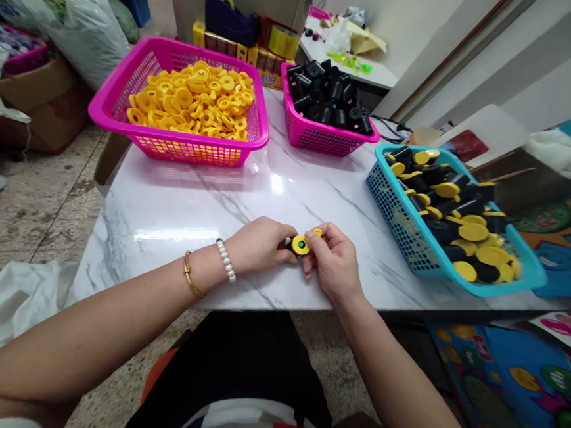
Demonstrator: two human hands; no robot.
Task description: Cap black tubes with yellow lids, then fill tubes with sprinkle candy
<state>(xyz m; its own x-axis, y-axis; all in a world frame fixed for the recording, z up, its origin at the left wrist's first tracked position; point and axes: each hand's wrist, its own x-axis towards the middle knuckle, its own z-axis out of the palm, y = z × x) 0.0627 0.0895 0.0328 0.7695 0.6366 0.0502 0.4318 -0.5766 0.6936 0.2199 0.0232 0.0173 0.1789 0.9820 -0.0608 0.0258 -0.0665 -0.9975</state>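
Observation:
My left hand [259, 245] is closed around a small black cylinder, mostly hidden in the fingers, just above the near edge of the white marble table [178, 199]. A yellow ring [301, 244] with a green centre sits on the cylinder's end, between both hands. My right hand [334, 261] pinches that yellow ring from the right, and a second yellow piece [318, 232] shows at its fingertips. The left wrist wears a pearl bracelet and a gold bangle.
A large pink basket [127, 96] of yellow rings stands at the back left. A smaller pink basket [316, 137] holds black cylinders. At the right, a blue basket [398, 216] holds joined black-and-yellow pieces. Bags, boxes and a patterned mat surround the table.

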